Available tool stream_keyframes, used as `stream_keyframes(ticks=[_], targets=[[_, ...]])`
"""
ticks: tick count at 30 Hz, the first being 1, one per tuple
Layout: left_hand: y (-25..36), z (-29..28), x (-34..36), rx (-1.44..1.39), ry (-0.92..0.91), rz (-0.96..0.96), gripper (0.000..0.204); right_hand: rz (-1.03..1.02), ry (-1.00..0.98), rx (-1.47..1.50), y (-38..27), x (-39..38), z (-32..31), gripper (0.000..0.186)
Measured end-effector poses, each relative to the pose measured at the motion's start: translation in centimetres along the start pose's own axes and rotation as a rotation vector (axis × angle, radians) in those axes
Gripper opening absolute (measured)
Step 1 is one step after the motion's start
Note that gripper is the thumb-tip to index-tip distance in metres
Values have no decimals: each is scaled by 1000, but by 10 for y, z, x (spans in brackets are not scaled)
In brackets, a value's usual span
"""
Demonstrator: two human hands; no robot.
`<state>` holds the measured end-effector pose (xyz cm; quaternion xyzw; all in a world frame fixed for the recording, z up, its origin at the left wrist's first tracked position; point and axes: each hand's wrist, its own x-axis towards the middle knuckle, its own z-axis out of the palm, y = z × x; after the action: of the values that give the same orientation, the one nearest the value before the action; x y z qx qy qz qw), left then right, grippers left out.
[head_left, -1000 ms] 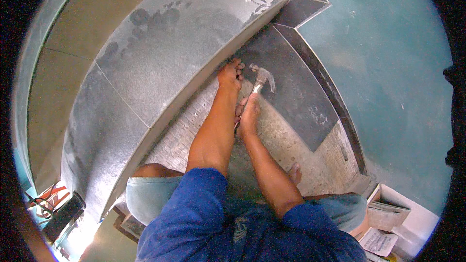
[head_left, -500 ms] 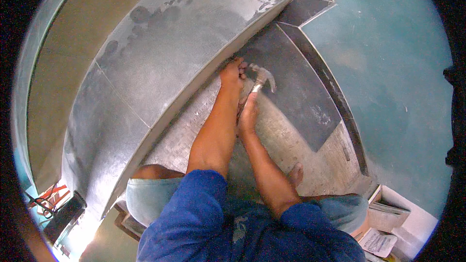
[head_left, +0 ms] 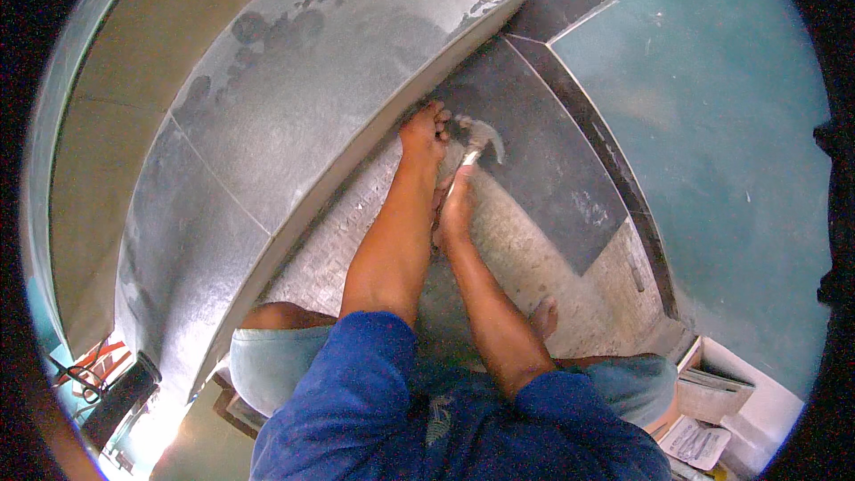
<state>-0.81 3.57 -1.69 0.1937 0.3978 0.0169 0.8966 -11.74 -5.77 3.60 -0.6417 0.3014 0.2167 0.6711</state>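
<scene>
Little has moved since the earlier frame: both hands keep their places, while the head of the hammer (head_left: pixel 481 138) looks more smeared by motion. Taking the dark tile (head_left: pixel 548 156) as landmark, a broad grey slab (head_left: pixel 312 125) runs along its left, stone-like, dusted pale, blotched with darker marks. Beyond the tile's right edge, past a narrow dark strip (head_left: pixel 595 129), spreads a smooth teal surface (head_left: pixel 748 80). The tile itself is flat, matt and straight-sided; below it lies rough, pitted concrete (head_left: pixel 521 236), pale and gritty. The left hand (head_left: pixel 425 134) is at the tile's left end, close against the slab, fingers curled close together; whether they grip anything, I cannot tell. Just below the tile's lower-left edge, the right hand (head_left: pixel 457 200) is wrapped round the hammer's handle, fingers clamped on it. The metal claw head overlaps that same edge.
</scene>
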Motion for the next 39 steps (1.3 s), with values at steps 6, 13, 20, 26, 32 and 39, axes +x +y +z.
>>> stream_keyframes(ticks=[6, 13, 20, 26, 32, 39], targets=[[0, 2, -2, 8, 26, -3, 6, -56, -33, 12, 5, 0, -4, 55], [3, 3, -8, 27, -17, -3, 4, -53, -3, -3, 0, -4, -4, 53], [-1, 1, 0, 15, -3, 8, 4, -126, -52, -71, 0, 2, -8, 55], [-2, -1, 2, -66, -14, 16, 6, -149, -22, -178, 11, 10, -10, 57], [0, -3, 0, -31, -54, 30, 6, -34, 40, -132, 11, 2, -5, 64], [0, -3, 3, 33, 20, 41, 6, -79, 16, 132, 13, 1, 1, 58]])
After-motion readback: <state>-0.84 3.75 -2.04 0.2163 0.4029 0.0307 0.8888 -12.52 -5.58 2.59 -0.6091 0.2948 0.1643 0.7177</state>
